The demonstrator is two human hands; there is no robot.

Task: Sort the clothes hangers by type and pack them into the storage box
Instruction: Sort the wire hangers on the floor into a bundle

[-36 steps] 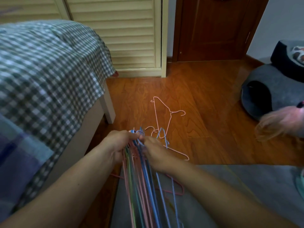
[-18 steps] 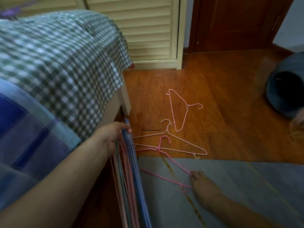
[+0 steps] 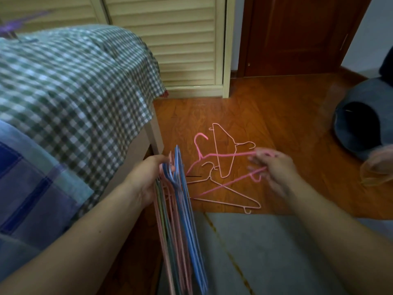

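My left hand [image 3: 148, 179] grips a thick bundle of thin wire hangers [image 3: 182, 226], blue, pink and green, hanging down edge-on beside the bed. My right hand [image 3: 274, 169] holds a bright pink hanger [image 3: 221, 155] lifted off the floor, its hook pointing up and left. Two pale pink hangers lie on the wooden floor: one [image 3: 225, 150] farther off, one [image 3: 229, 194] nearer, by the rug's edge. No storage box is in view.
A bed with a green checked cover [image 3: 70, 90] fills the left side. A grey rug [image 3: 265, 252] lies under my arms. A dark grey pet bed [image 3: 361, 120] sits at the right; louvred wardrobe doors [image 3: 182, 39] and a wooden door [image 3: 297, 33] stand behind.
My right hand has picked the bright pink hanger up from the rug and raised it over the floor. The left hand still holds the bundle by the bed.
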